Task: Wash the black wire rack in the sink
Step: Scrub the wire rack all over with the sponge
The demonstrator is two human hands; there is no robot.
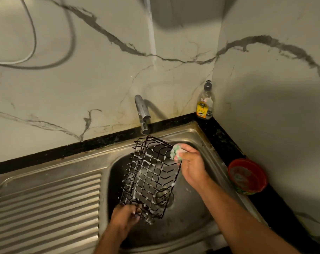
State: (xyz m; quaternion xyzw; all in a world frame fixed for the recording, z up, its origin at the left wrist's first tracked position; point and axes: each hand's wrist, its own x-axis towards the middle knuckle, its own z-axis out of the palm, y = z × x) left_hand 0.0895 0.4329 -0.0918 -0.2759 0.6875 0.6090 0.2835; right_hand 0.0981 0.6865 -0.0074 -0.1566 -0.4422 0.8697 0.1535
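The black wire rack [149,177] is held tilted over the steel sink basin [192,222], with white soap foam along many of its wires. My left hand [125,216] grips the rack's near bottom edge. My right hand [191,165] holds a green and pink sponge [176,152] pressed against the rack's far right corner. The drain [164,197] shows through the wires.
The chrome tap [142,114] stands behind the basin, with no water visible at its spout. A dish soap bottle [205,102] sits in the back corner of the black counter. A red bowl [248,176] rests on the counter at right. The ribbed drainboard [45,208] lies to the left.
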